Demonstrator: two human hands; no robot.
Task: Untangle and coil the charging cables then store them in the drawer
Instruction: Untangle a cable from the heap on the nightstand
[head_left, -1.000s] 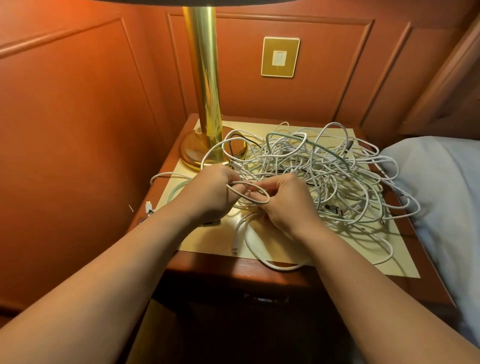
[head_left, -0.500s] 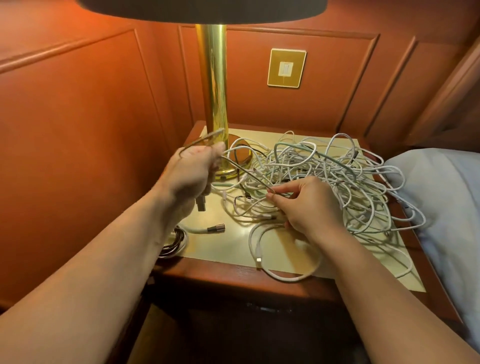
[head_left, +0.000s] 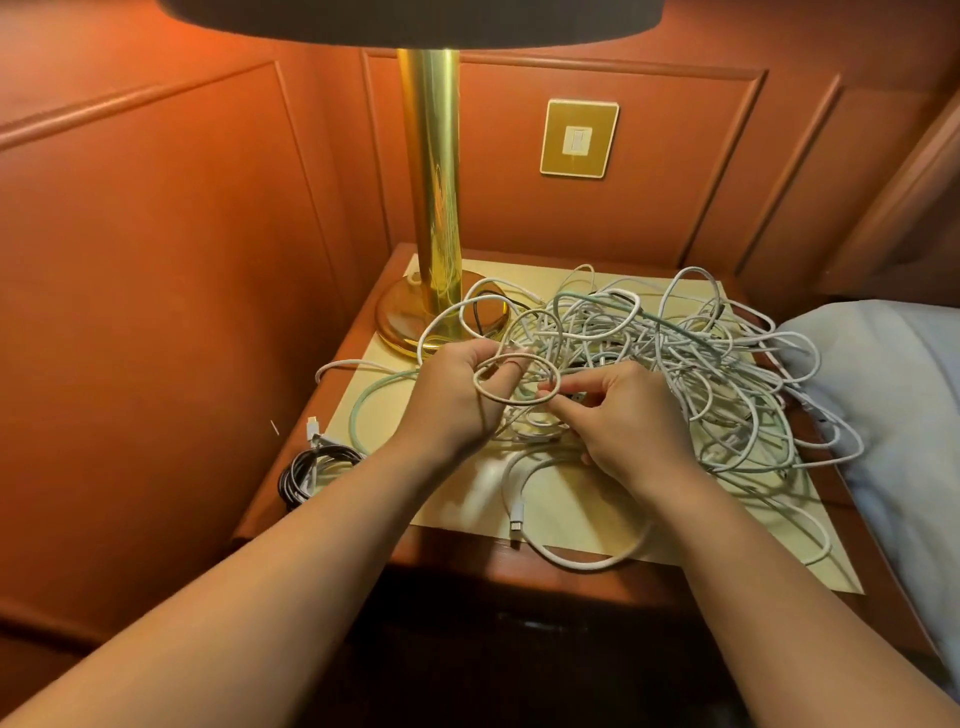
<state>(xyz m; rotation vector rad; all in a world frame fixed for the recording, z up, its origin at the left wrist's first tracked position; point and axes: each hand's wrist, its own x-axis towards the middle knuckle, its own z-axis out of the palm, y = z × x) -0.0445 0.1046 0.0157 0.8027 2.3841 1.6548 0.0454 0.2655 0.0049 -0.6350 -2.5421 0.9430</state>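
A small loop of white cable (head_left: 519, 378) sits between the two hands above the near middle of the table (head_left: 597, 569). The left hand (head_left: 457, 397) grips one side of the loop, fingers curled round it with the cable passing over the fingertips. The right hand (head_left: 626, 415) pinches the other side of the loop between thumb and forefinger, its other fingers curled beneath.

Just behind and to the right of the hands lies the tangle of cables (head_left: 685, 358), a heap of mostly white cords, one pale green among them, spread over the right half of the table and reaching its right edge. A thicker white cable (head_left: 587, 558) curves out from under the right hand and over the front edge, its plug (head_left: 517, 517) lying on the cream mat (head_left: 457, 512) that covers the tabletop. A pale green cable (head_left: 363, 410) arcs along the left side of the mat. At the left front corner rests a coiled black cable (head_left: 311, 470), with a white plug (head_left: 313, 427) just behind it.

A brass lamp (head_left: 431, 208) stands at the back left of the table, its base touched by loops of the tangle. A brass wall switch (head_left: 579, 139) is set in the wood panelling behind. A pale pillow (head_left: 883, 395) lies beside the table on the right.
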